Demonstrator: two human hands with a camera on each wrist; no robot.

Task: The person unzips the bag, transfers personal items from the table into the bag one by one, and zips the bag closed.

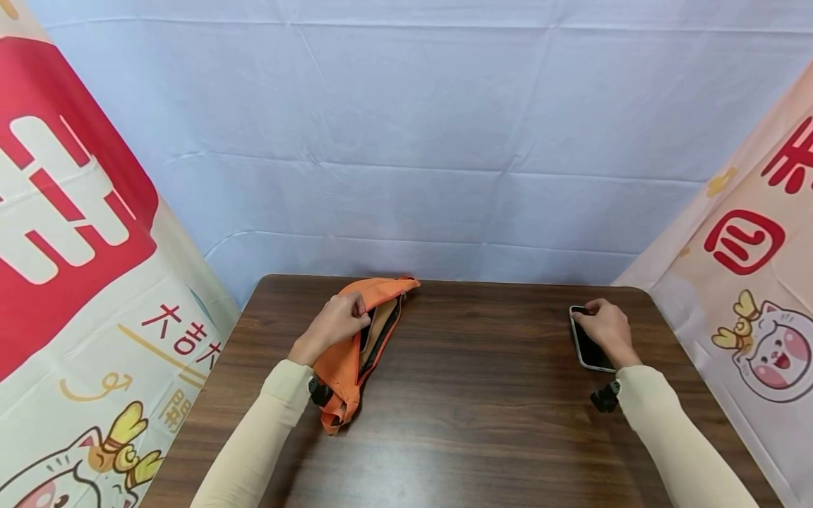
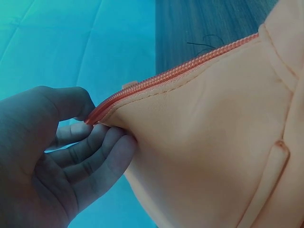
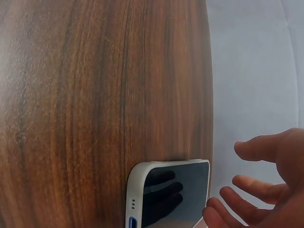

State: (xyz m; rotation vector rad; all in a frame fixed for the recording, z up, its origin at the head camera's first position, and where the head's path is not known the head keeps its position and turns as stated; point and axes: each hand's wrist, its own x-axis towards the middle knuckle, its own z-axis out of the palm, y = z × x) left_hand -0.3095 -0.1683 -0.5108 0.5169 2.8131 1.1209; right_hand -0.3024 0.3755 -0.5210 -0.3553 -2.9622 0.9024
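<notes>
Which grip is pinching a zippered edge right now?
The left grip: it pinches the zippered edge of the orange bag. The right grip is over at the phone instead, away from any zipper.

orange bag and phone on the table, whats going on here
A person's left hand pinches the zippered edge of the orange bag, which gapes open on the table. The phone lies flat, screen up, toward the far right corner; the right hand is at it, fingers loosely spread and not wrapped round it. Whether they touch it, I can't tell.
</notes>
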